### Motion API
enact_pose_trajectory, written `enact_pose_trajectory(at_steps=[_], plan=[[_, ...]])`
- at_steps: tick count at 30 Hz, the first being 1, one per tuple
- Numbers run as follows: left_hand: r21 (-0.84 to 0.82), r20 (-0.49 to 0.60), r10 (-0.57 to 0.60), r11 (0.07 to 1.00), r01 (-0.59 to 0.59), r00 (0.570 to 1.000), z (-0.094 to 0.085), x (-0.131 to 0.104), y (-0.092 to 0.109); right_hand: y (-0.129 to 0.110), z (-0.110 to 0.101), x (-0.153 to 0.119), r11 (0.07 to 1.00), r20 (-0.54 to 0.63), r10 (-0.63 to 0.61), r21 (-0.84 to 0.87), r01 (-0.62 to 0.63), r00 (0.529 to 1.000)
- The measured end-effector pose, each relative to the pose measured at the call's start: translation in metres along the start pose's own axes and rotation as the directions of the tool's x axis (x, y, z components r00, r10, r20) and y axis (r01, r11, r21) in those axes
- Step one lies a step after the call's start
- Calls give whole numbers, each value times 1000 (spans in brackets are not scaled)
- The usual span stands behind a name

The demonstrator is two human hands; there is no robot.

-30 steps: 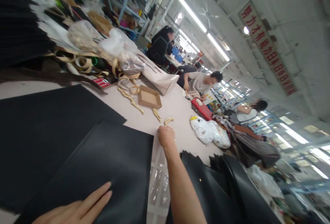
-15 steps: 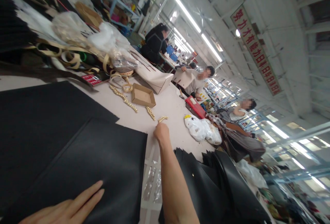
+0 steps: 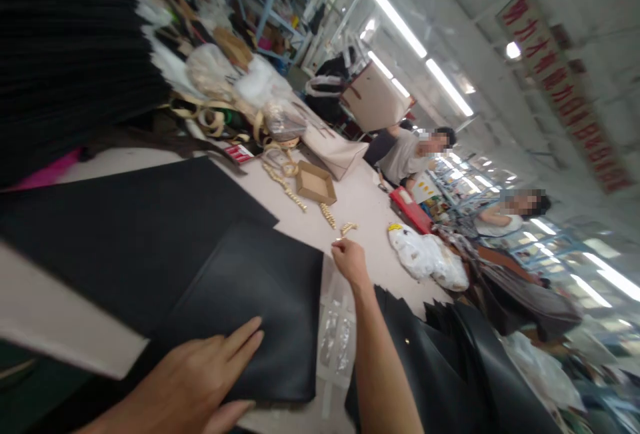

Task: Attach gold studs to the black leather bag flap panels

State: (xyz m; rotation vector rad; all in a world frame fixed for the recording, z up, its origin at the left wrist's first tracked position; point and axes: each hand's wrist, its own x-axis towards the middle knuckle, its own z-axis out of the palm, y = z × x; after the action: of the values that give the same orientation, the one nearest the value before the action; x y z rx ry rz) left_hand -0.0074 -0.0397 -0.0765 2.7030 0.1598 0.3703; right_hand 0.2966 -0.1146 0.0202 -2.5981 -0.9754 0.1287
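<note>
My left hand (image 3: 210,367) lies on a black leather-like panel (image 3: 270,287), fingers stretched out and the thumb near its front edge. This panel overlaps a second black sheet (image 3: 125,221) to the left. Out over the table, my right hand (image 3: 351,262) is closed in a pinch beside a short row of small gold-coloured pieces (image 3: 349,227). Whatever sits between its fingertips is too small to make out. Another gold row (image 3: 328,215) lies just beyond, and a longer one (image 3: 285,187) runs left of an open cardboard box (image 3: 316,183).
To the right rest a stack of black pieces (image 3: 450,361), a white plastic bag (image 3: 425,257) and a red case (image 3: 410,209). Pleated black material (image 3: 75,54) hangs at upper left. Across the table a person (image 3: 407,154) holds up a beige bag (image 3: 375,97).
The view has swung left, so the table appears further right. My right hand stays near the gold pieces, still pinched. The person across has raised the beige bag higher.
</note>
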Motion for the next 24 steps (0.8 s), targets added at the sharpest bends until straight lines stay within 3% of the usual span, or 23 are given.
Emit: enact_pose_trajectory(at_steps=[4, 7, 10, 16, 24], plan=[[66, 57, 112, 991, -116, 992, -36, 6, 12, -9, 21, -59, 963, 175, -32, 270, -17, 984], [106, 69, 141, 983, -147, 988, -40, 8, 9, -21, 32, -103, 909, 332, -64, 409, -82, 941], [127, 55, 155, 979, -160, 986, -37, 6, 9, -35, 38, -130, 902, 407, -91, 420, -98, 909], [120, 36, 174, 977, -177, 984, -35, 6, 9, -54, 43, -129, 956, 394, -161, 290, 44, 905], [97, 13, 171, 981, -171, 985, -35, 4, 8, -63, 39, -120, 973, 430, -179, 209, 95, 885]])
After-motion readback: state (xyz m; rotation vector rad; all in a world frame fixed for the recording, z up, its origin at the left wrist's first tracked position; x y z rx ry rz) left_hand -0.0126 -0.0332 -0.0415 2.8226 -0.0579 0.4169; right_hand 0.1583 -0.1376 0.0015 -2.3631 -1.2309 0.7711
